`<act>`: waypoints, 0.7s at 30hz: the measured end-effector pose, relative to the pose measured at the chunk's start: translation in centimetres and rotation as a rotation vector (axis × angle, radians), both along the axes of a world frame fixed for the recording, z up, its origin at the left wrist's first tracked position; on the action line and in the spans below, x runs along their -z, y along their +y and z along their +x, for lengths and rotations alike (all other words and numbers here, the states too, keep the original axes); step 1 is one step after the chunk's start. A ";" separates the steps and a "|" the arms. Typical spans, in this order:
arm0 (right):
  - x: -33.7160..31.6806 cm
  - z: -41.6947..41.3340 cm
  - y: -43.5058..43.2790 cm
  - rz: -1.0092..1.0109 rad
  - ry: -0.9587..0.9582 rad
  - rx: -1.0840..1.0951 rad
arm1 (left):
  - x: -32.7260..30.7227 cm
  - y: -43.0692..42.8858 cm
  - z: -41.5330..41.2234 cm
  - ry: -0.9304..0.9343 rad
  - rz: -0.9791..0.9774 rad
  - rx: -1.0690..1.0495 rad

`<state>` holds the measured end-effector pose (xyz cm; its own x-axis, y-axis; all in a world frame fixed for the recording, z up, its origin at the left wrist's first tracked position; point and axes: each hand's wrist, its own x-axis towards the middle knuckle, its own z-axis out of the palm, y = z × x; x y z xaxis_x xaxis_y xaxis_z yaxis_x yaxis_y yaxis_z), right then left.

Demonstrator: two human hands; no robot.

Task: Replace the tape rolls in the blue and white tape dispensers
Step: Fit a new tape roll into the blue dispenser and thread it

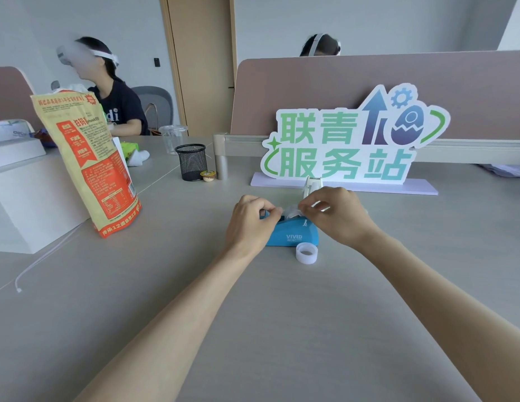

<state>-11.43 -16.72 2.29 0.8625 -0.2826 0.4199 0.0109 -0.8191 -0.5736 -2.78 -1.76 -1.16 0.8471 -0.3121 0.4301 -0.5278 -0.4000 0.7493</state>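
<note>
Nearest, a light, slippery clear plastic tape roll [306, 252] lies at six o'clock of the blue plastic tape dispenser [293, 234], whose front the left hand [250, 220] pinches while the right hand [335, 214] pinches clear tape atop it.

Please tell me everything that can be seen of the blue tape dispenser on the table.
The blue tape dispenser is a glossy, plastic-looking wedge with white "VIVID" lettering on its near side. It stands upright on the grey table. The left hand holds its left end; the right hand works at its top, where clear tape shows. A loose tape roll lies just before it, and a white dispenser stands behind.
</note>
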 end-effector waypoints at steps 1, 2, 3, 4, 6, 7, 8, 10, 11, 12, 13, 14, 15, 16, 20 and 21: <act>0.1 0.0 0.1 -0.002 -0.008 0.005 | 0.0 0.0 0.0 0.002 0.001 0.004; 0.1 0.0 0.1 -0.009 -0.019 0.009 | 0.0 0.0 0.1 -0.001 0.002 0.007; 0.1 0.0 0.2 -0.019 -0.031 0.011 | 0.0 0.1 0.1 -0.010 0.003 0.007; 0.2 0.0 0.3 -0.030 -0.043 0.014 | 0.0 0.1 0.2 -0.019 0.006 0.006; 0.4 0.1 0.4 -0.048 -0.069 0.018 | 0.0 0.2 0.3 -0.036 0.012 0.005; 0.5 0.1 0.4 -0.060 -0.084 0.018 | 0.0 0.2 0.3 -0.045 0.018 0.007; 0.6 0.1 0.5 -0.070 -0.099 0.018 | 0.0 0.2 0.3 -0.051 0.026 0.010; 0.8 0.1 0.6 -0.085 -0.128 0.020 | 0.1 0.3 0.3 -0.056 0.043 0.009; 0.8 0.1 0.6 -0.095 -0.143 0.022 | 0.1 0.3 0.3 -0.056 0.048 0.008; 0.9 0.1 0.6 -0.106 -0.161 0.024 | 0.2 0.2 0.2 -0.056 0.049 0.008; 1.1 0.1 0.6 -0.112 -0.185 0.022 | 0.2 0.2 0.2 -0.054 0.049 0.008; 1.3 0.1 0.6 -0.112 -0.210 0.019 | 0.2 0.1 0.2 -0.052 0.049 0.010; 1.6 0.1 0.7 -0.108 -0.232 0.013 | 0.2 0.1 0.2 -0.052 0.048 0.009; 1.8 0.1 0.7 -0.104 -0.244 0.008 | 0.1 0.0 0.1 -0.053 0.048 0.005; 2.4 0.4 0.9 -0.090 -0.252 -0.009 | -0.1 0.2 0.2 -0.045 0.042 -0.007; 2.5 0.5 0.9 -0.067 -0.253 -0.013 | -0.1 0.3 0.2 -0.039 0.037 -0.009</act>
<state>-10.94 -15.78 -0.22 0.7312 -0.2363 0.6399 0.1578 -0.8541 -0.4957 -2.53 -1.41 -1.01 0.8328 -0.3204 0.4515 -0.5526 -0.4319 0.7128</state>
